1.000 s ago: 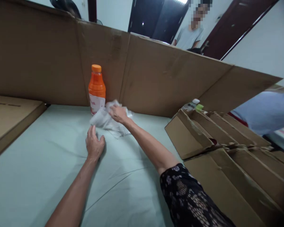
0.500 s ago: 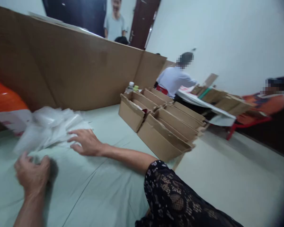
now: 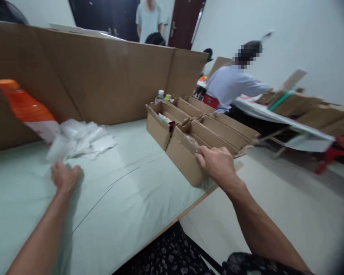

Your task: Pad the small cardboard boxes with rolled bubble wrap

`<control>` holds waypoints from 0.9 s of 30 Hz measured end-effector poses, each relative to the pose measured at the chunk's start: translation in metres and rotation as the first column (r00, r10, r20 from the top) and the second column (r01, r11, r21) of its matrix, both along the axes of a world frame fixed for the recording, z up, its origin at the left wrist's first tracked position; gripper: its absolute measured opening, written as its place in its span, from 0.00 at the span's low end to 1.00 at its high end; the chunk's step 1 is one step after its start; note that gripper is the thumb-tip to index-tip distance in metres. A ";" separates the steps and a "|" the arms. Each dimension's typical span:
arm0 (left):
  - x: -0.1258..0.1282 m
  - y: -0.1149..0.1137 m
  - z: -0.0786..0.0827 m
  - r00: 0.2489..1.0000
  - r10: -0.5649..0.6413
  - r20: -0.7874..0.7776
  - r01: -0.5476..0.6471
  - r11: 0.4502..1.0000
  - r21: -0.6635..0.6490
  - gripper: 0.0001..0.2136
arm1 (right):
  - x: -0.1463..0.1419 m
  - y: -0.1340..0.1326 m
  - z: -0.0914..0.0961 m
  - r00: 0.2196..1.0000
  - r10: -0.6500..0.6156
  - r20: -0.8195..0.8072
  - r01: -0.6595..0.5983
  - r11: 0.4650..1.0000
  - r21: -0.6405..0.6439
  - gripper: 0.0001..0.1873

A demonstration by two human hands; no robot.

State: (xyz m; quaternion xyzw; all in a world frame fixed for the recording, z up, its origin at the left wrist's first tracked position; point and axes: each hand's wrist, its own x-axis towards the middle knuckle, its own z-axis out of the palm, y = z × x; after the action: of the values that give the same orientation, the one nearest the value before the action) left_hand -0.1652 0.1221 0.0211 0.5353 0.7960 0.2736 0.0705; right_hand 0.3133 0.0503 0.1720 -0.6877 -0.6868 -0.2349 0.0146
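My right hand [image 3: 218, 164] is closed over the near rim of a cardboard box [image 3: 186, 158], its fingertips at the top edge. Inside that box something pinkish shows in part. On the left, my left hand [image 3: 65, 175] rests on the light green cloth of the table [image 3: 111, 214], fingers curled and thumb apart, with nothing visible in it. Just beyond it lies a loose pile of clear plastic bags [image 3: 86, 139]. An orange and white bottle [image 3: 31, 107] leans behind the bags.
More open cardboard boxes [image 3: 229, 131] stand in rows at the table's right edge. A clear bottle [image 3: 160, 96] stands behind them. A tall cardboard panel [image 3: 117, 80] borders the far side. A seated person [image 3: 232, 84] works at another table; another person [image 3: 149, 21] stands behind the panel.
My right hand has moved right from beside the plastic bags to the box rim and closed on it. My left hand stays near the bags. The view has shifted right.
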 end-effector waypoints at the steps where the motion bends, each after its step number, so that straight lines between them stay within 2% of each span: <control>1: 0.005 -0.006 0.000 1.000 0.001 -0.016 -0.002 1.000 -0.021 0.34 | 0.006 -0.002 -0.003 1.000 0.010 0.024 -0.010 1.000 -0.013 0.13; 3: 0.017 -0.027 -0.005 0.998 -0.038 -0.042 0.036 0.998 -0.052 0.28 | 0.015 -0.008 -0.011 0.993 0.114 0.039 -0.115 0.992 0.042 0.10; 5: 0.034 -0.059 -0.015 0.992 -0.109 -0.063 0.105 0.992 -0.070 0.23 | 0.017 -0.019 -0.014 0.951 0.309 0.025 -0.310 0.944 0.115 0.10; 8: 0.059 -0.121 -0.033 0.973 -0.226 -0.046 0.222 0.971 -0.086 0.21 | 0.004 -0.040 -0.008 0.803 0.595 -0.038 -0.584 0.798 0.149 0.11; 10: 0.065 -0.161 -0.041 0.949 -0.312 0.050 0.313 0.949 -0.022 0.23 | -0.018 -0.049 -0.002 0.694 0.715 -0.090 -0.702 0.699 0.135 0.11; 11: 0.065 -0.178 -0.043 0.937 -0.323 0.132 0.323 0.946 0.021 0.24 | -0.032 -0.050 -0.001 0.641 0.759 -0.112 -0.748 0.651 0.129 0.11; 13: 0.058 -0.203 -0.041 0.901 -0.259 0.348 0.251 0.965 0.069 0.27 | -0.066 -0.046 -0.002 0.524 0.839 -0.143 -0.832 0.541 0.126 0.13; 15: 0.049 -0.217 -0.033 0.840 -0.105 0.533 0.100 0.994 0.039 0.32 | -0.102 -0.038 -0.006 0.390 0.908 -0.152 -0.900 0.411 0.145 0.13; 18: 0.039 -0.228 -0.018 0.761 0.048 0.647 -0.074 0.997 0.013 0.38 | -0.141 -0.027 -0.012 0.179 0.970 -0.164 -0.946 0.216 0.243 0.09; 19: 0.038 -0.231 -0.014 0.757 0.065 0.650 -0.104 0.994 0.022 0.38 | -0.146 -0.025 -0.013 0.128 0.975 -0.184 -0.937 0.179 0.298 0.09; 20: 0.037 -0.234 -0.011 0.760 0.072 0.646 -0.120 0.992 0.031 0.38 | -0.146 -0.023 -0.014 0.094 0.972 -0.217 -0.916 0.170 0.363 0.11; 21: 0.036 -0.237 -0.009 0.764 0.070 0.641 -0.127 0.991 0.042 0.37 | -0.142 -0.022 -0.017 0.084 0.962 -0.259 -0.881 0.193 0.433 0.13; 22: 0.036 -0.239 -0.008 0.767 0.068 0.638 -0.130 0.990 0.052 0.36 | -0.135 -0.021 -0.022 0.097 0.945 -0.311 -0.833 0.248 0.494 0.15; 24: 0.036 -0.241 -0.007 0.757 0.063 0.651 -0.139 0.988 0.066 0.35 | -0.113 -0.021 -0.036 0.175 0.881 -0.439 -0.728 0.416 0.545 0.16; 26: 0.036 -0.236 -0.007 0.734 0.067 0.676 -0.162 0.984 0.078 0.35 | -0.092 -0.024 -0.058 0.269 0.778 -0.568 -0.684 0.569 0.456 0.21; 27: 0.036 -0.230 -0.007 0.723 0.064 0.688 -0.169 0.982 0.086 0.35 | -0.085 -0.027 -0.071 0.310 0.724 -0.616 -0.695 0.615 0.374 0.25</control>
State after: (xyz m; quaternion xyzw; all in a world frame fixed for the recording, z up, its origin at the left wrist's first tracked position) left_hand -0.1295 -0.1082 0.0144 0.3500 0.7250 0.5108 0.3017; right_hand 0.2282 0.0228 0.1012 -0.3467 -0.8470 0.0722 0.3965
